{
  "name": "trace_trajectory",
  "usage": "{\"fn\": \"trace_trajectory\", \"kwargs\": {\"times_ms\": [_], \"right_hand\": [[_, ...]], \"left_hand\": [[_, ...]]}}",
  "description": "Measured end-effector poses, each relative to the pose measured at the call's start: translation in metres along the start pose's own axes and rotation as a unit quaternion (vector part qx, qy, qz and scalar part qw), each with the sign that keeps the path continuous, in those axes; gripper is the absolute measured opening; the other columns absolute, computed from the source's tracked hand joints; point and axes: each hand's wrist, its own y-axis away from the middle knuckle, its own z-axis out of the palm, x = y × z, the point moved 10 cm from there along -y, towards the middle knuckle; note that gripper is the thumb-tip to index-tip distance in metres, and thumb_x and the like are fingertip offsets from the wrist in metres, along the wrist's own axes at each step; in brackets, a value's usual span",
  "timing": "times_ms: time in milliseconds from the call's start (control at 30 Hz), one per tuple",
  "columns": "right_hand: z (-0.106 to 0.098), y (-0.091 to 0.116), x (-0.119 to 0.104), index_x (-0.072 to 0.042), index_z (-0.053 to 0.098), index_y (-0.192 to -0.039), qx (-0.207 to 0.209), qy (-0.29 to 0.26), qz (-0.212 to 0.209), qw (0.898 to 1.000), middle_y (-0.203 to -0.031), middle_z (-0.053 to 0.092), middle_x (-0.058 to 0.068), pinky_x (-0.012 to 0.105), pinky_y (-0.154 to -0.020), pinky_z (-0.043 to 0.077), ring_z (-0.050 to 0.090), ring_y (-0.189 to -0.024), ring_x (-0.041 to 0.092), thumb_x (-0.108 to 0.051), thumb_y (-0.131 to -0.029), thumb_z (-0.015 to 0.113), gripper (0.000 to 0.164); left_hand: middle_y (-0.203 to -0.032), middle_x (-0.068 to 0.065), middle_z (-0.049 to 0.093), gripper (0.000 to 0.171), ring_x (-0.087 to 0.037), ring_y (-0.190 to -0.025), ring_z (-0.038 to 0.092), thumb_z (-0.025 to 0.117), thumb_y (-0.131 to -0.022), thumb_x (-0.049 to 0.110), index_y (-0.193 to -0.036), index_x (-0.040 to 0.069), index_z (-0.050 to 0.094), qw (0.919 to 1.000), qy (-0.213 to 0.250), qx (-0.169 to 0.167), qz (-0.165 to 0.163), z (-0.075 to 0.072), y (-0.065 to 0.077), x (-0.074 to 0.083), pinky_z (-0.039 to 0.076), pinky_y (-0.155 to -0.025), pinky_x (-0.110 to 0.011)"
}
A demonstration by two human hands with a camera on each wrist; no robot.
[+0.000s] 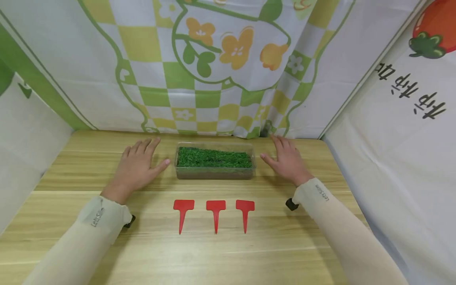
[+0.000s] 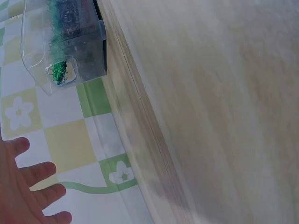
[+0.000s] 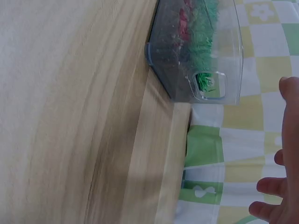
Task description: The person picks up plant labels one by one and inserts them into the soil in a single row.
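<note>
A clear plastic box [image 1: 215, 174] filled with green artificial grass [image 1: 213, 157] stands at the back of the wooden table. To its left is my left hand [image 1: 137, 168], fingers spread, thumb tip a little short of the box's side. My right hand [image 1: 286, 160] is on the other side, fingers extended, thumb pointing toward the box. Neither hand holds anything. In front of the box lie three red T-shaped plant labels in a row: the left label [image 1: 183, 205], the middle label [image 1: 215, 205] and the right label [image 1: 245, 206], stems toward me. Both wrist views show the box's end with a cut-out handle.
The wooden table [image 1: 213, 261] runs up to a checked green, yellow and white curtain [image 1: 178, 95] close behind the box. White cloth hangs on the left and right sides, the right cloth [image 1: 402, 158] bearing printed characters.
</note>
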Motion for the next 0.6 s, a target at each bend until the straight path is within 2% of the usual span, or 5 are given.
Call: {"fn": "trace_trajectory", "kwargs": {"times_ms": [200, 367, 433, 600], "right_hand": [[0.002, 0.000, -0.003, -0.007, 0.030, -0.157, 0.011, -0.017, -0.012, 1.000, -0.158, 0.034, 0.020, 0.061, -0.117, 0.026, 0.030, -0.145, 0.042, -0.071, -0.097, 0.038, 0.088], [0.001, -0.001, -0.008, -0.004, 0.034, -0.154, 0.014, -0.040, -0.018, 0.999, -0.154, 0.041, 0.020, 0.056, -0.117, 0.029, 0.037, -0.142, 0.039, -0.059, -0.101, 0.045, 0.077], [0.001, -0.002, -0.011, -0.005, 0.035, -0.154, 0.010, -0.053, -0.019, 0.998, -0.150, 0.046, 0.020, 0.056, -0.115, 0.033, 0.042, -0.139, 0.038, -0.055, -0.102, 0.046, 0.073], [0.003, -0.001, -0.019, -0.005, 0.038, -0.152, 0.002, -0.086, -0.031, 0.996, -0.139, 0.056, 0.021, 0.056, -0.107, 0.042, 0.053, -0.127, 0.036, -0.052, -0.104, 0.044, 0.068]], "left_hand": [[-0.156, -0.026, 0.035, 0.082, -0.047, -0.144, 0.030, 0.040, -0.101, 0.062, -0.159, 0.006, 0.024, 0.9987, 0.037, 0.028, 0.023, -0.004, -0.002, 0.006, 0.021, -0.117, -0.064], [-0.155, -0.027, 0.037, 0.078, -0.048, -0.142, 0.034, 0.037, -0.103, 0.059, -0.157, 0.004, 0.028, 0.9955, 0.080, 0.042, 0.029, -0.005, -0.005, 0.008, 0.025, -0.116, -0.063], [-0.155, -0.027, 0.037, 0.075, -0.047, -0.142, 0.034, 0.034, -0.104, 0.058, -0.157, 0.004, 0.030, 0.9937, 0.102, 0.038, 0.028, -0.004, -0.005, 0.009, 0.026, -0.115, -0.063], [-0.158, -0.021, 0.037, 0.071, -0.043, -0.144, 0.033, 0.029, -0.105, 0.057, -0.157, 0.008, 0.032, 0.9854, 0.170, 0.002, 0.012, 0.003, -0.003, 0.012, 0.027, -0.116, -0.062]]}}
